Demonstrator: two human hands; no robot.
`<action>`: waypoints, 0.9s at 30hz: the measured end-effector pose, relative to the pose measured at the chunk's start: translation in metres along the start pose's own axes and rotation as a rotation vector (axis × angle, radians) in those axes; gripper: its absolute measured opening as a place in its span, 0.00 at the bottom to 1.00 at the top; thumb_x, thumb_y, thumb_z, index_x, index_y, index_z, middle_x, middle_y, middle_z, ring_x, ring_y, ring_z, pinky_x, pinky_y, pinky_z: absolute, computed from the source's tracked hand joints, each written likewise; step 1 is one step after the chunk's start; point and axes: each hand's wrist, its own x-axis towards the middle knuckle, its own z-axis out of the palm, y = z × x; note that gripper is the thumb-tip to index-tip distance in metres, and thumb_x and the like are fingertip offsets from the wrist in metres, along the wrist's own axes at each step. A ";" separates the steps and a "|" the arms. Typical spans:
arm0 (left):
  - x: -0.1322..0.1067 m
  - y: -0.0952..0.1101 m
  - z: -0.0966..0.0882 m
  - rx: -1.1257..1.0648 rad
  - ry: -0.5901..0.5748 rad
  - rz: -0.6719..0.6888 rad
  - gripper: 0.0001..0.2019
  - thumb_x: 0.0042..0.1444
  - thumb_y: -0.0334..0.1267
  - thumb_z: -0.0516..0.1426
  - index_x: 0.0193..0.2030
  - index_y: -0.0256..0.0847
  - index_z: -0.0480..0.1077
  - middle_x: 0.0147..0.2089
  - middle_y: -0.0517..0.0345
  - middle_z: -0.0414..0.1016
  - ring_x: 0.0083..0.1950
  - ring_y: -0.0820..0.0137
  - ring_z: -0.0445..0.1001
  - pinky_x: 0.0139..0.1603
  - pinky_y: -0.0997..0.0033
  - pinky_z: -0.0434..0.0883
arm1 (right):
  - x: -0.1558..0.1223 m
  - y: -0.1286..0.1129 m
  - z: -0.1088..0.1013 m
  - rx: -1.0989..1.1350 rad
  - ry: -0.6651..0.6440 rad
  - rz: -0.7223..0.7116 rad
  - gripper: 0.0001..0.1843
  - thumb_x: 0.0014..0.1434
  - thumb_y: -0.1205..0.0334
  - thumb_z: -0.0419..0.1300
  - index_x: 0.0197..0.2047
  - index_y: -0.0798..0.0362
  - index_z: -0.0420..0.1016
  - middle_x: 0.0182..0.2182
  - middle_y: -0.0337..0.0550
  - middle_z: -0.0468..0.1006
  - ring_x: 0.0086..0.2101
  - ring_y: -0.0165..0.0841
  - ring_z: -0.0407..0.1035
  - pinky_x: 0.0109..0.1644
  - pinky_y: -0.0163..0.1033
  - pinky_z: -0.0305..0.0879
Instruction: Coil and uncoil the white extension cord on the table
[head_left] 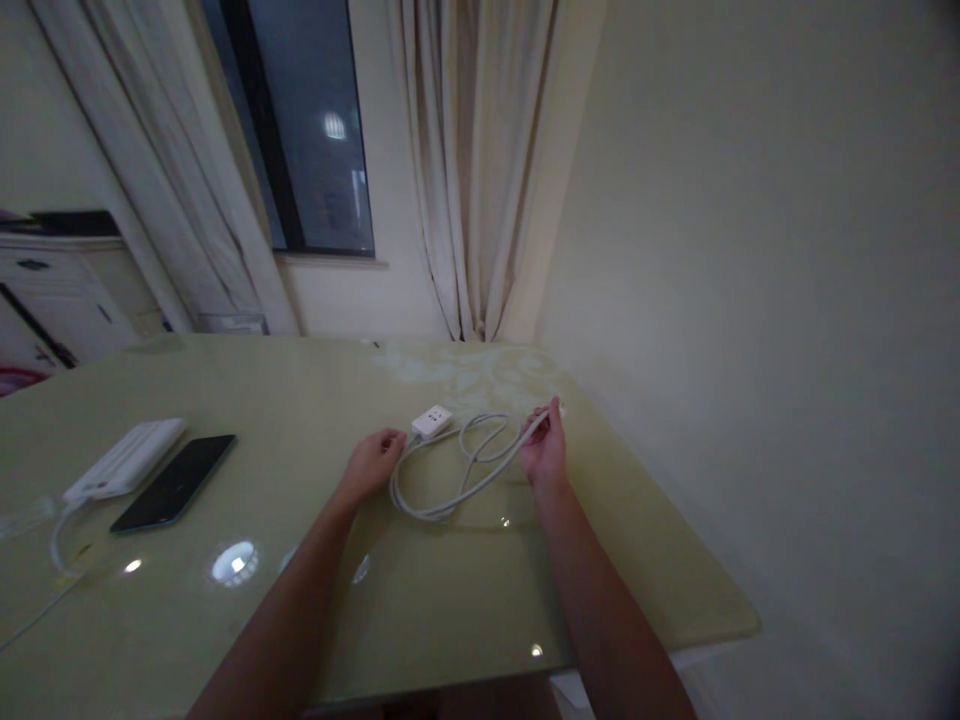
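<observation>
White cable [429, 515] lay in loose loops on the tabletop [637, 580], between your two hands, with its socket block [431, 421] at the far left of the loops, outlets up. Your right hand [546, 450] pinched the cable between thumb and fingers at the right end of the loops; a small pale bit showed past the fingertips, too blurred to call a plug. Your left hand [373, 462] had its fingers curled, just beside the block; couldn't tell whether it gripped the cable there.

On handling: the loops crossed in the middle, so a hard pull would probably have tightened them. Better to keep the right pinch light, steady the block end with the left, and ease each crossing apart or level the loops before drawing in slack.

Further out, left: a black phone [176, 485], then a white box-like device [127, 460] with its own cord [58, 545], well apart from your cable. Beyond the table: curtain [480, 150], dark window [315, 130], plain wall at right [750, 250].
</observation>
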 end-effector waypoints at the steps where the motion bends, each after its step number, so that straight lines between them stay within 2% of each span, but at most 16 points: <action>1: -0.001 0.001 0.001 -0.016 -0.037 0.019 0.19 0.59 0.52 0.55 0.41 0.39 0.79 0.39 0.47 0.84 0.39 0.59 0.81 0.42 0.64 0.75 | -0.001 -0.001 0.002 0.038 0.010 0.014 0.27 0.51 0.41 0.73 0.28 0.49 0.63 0.19 0.28 0.71 0.19 0.23 0.66 0.21 0.29 0.65; 3: -0.003 0.002 0.002 -0.046 -0.088 0.022 0.20 0.52 0.51 0.61 0.44 0.39 0.80 0.41 0.47 0.84 0.36 0.61 0.81 0.38 0.66 0.75 | -0.005 -0.002 0.007 0.091 0.030 0.011 0.26 0.49 0.43 0.75 0.29 0.50 0.64 0.20 0.28 0.70 0.19 0.23 0.65 0.21 0.28 0.64; 5: -0.004 0.002 0.000 -0.066 -0.122 0.014 0.22 0.48 0.47 0.63 0.48 0.38 0.79 0.42 0.48 0.84 0.34 0.62 0.80 0.35 0.68 0.74 | -0.010 -0.004 0.013 0.060 0.008 -0.047 0.27 0.47 0.44 0.75 0.30 0.50 0.64 0.21 0.27 0.69 0.17 0.21 0.60 0.18 0.27 0.58; 7: -0.004 0.003 -0.001 -0.066 -0.113 0.021 0.20 0.49 0.43 0.62 0.48 0.38 0.79 0.43 0.48 0.84 0.35 0.63 0.80 0.35 0.68 0.74 | -0.015 -0.006 0.018 -0.005 -0.025 -0.140 0.28 0.46 0.44 0.76 0.32 0.50 0.64 0.21 0.25 0.67 0.16 0.18 0.55 0.16 0.26 0.51; 9: -0.004 0.006 -0.002 -0.064 -0.057 0.009 0.16 0.51 0.43 0.60 0.45 0.38 0.81 0.41 0.48 0.84 0.36 0.63 0.80 0.37 0.68 0.74 | -0.021 -0.007 0.022 -0.098 -0.064 -0.223 0.27 0.47 0.44 0.76 0.33 0.49 0.64 0.22 0.25 0.67 0.15 0.18 0.53 0.15 0.26 0.47; 11: -0.004 0.008 -0.001 -0.108 -0.012 -0.034 0.16 0.54 0.44 0.59 0.43 0.37 0.81 0.37 0.48 0.84 0.34 0.63 0.80 0.36 0.67 0.74 | -0.026 -0.007 0.025 -0.205 -0.093 -0.293 0.26 0.51 0.43 0.73 0.35 0.49 0.64 0.22 0.25 0.67 0.16 0.19 0.56 0.17 0.26 0.50; 14: -0.003 0.008 0.001 -0.200 -0.020 -0.085 0.18 0.57 0.46 0.57 0.45 0.36 0.80 0.31 0.51 0.82 0.29 0.63 0.78 0.33 0.66 0.74 | -0.034 -0.004 0.028 -0.350 -0.130 -0.360 0.23 0.55 0.42 0.70 0.36 0.48 0.65 0.23 0.28 0.69 0.18 0.23 0.64 0.21 0.29 0.61; 16: -0.002 0.007 0.002 -0.172 -0.011 -0.042 0.17 0.57 0.46 0.57 0.45 0.37 0.81 0.35 0.50 0.84 0.34 0.61 0.80 0.38 0.64 0.75 | -0.037 -0.001 0.030 -0.409 -0.149 -0.374 0.22 0.56 0.42 0.69 0.37 0.48 0.66 0.25 0.30 0.72 0.19 0.24 0.66 0.22 0.30 0.63; 20: -0.001 0.009 0.004 -0.029 0.025 0.134 0.17 0.62 0.45 0.53 0.45 0.40 0.80 0.45 0.47 0.84 0.47 0.58 0.80 0.52 0.59 0.75 | -0.041 0.003 0.031 -0.443 -0.177 -0.346 0.23 0.57 0.39 0.67 0.37 0.48 0.66 0.25 0.32 0.74 0.19 0.23 0.62 0.21 0.30 0.59; 24: -0.007 0.019 0.005 0.110 0.120 0.334 0.18 0.67 0.46 0.49 0.48 0.41 0.77 0.56 0.44 0.79 0.57 0.56 0.76 0.62 0.55 0.70 | -0.041 0.012 0.031 -0.550 -0.233 -0.327 0.22 0.63 0.38 0.61 0.45 0.49 0.71 0.22 0.33 0.75 0.18 0.25 0.58 0.22 0.31 0.54; 26: -0.010 0.023 0.005 0.122 0.122 0.368 0.17 0.68 0.46 0.48 0.50 0.42 0.75 0.60 0.45 0.77 0.61 0.57 0.74 0.65 0.54 0.68 | -0.043 0.017 0.030 -0.609 -0.270 -0.338 0.23 0.65 0.38 0.58 0.49 0.49 0.73 0.22 0.34 0.75 0.19 0.27 0.59 0.24 0.31 0.55; 27: -0.011 0.024 0.005 0.112 0.104 0.346 0.17 0.68 0.46 0.48 0.51 0.42 0.74 0.59 0.45 0.78 0.60 0.57 0.75 0.63 0.55 0.69 | -0.045 0.020 0.030 -0.631 -0.291 -0.343 0.23 0.66 0.38 0.57 0.49 0.49 0.73 0.22 0.34 0.75 0.20 0.27 0.59 0.25 0.32 0.56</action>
